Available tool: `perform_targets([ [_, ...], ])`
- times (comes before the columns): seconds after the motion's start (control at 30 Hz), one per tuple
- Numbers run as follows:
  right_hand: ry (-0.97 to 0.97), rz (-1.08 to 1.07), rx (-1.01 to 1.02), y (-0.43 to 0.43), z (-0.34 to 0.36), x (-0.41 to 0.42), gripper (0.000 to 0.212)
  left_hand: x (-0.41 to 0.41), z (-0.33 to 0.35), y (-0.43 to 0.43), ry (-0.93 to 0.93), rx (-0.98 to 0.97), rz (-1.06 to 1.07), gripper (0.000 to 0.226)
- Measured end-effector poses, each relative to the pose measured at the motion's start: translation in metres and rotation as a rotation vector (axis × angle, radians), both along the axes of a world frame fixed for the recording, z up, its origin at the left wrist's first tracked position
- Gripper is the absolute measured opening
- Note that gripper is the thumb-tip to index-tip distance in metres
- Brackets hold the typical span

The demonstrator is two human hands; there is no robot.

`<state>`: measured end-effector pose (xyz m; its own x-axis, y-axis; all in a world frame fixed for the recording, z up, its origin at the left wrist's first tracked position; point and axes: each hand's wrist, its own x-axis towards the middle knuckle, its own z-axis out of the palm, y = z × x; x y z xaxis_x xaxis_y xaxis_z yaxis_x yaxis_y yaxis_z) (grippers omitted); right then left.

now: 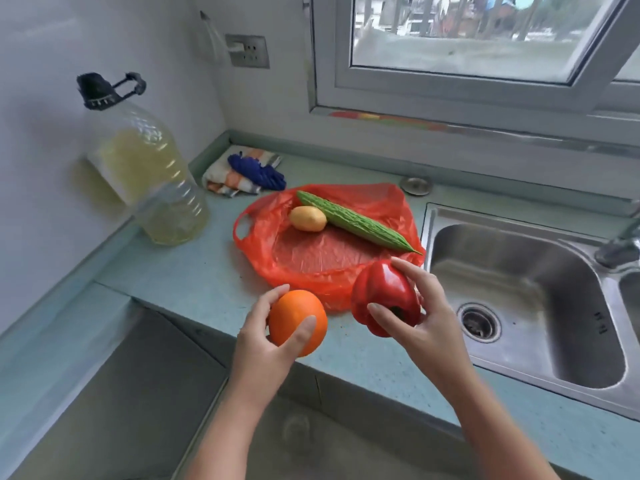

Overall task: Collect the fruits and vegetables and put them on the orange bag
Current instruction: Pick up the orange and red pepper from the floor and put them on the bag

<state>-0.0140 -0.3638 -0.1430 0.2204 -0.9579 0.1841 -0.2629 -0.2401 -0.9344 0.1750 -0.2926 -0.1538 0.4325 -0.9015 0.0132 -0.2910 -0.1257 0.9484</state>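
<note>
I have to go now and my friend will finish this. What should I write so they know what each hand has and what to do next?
Left hand: holding the orange over the counter's front edge, just short of the bag.
Right hand: holding the red bell pepper above the near edge of the orange bag.
Already on the bag: the bitter gourd and the potato, touching each other at the back.
Left to do: set the orange and the pepper down on the bag's bare middle. No other fruit or vegetable shows on the counter.
</note>
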Motion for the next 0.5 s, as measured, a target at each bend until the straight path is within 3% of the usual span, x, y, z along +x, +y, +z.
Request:
perform_targets([
  [0.27, 0.114, -0.078, 0.01, -0.094, -0.038, 0.089, 0.061, 0.088, -0.034, -0.12, -0.128, 0.055, -0.153, 0.054],
  [0.5, 0.282, -0.092, 0.119, -0.152, -0.08, 0.12, 0.064, 0.12, -0.075, -0.2, -0.251, 0.16, -0.192, 0.071],
])
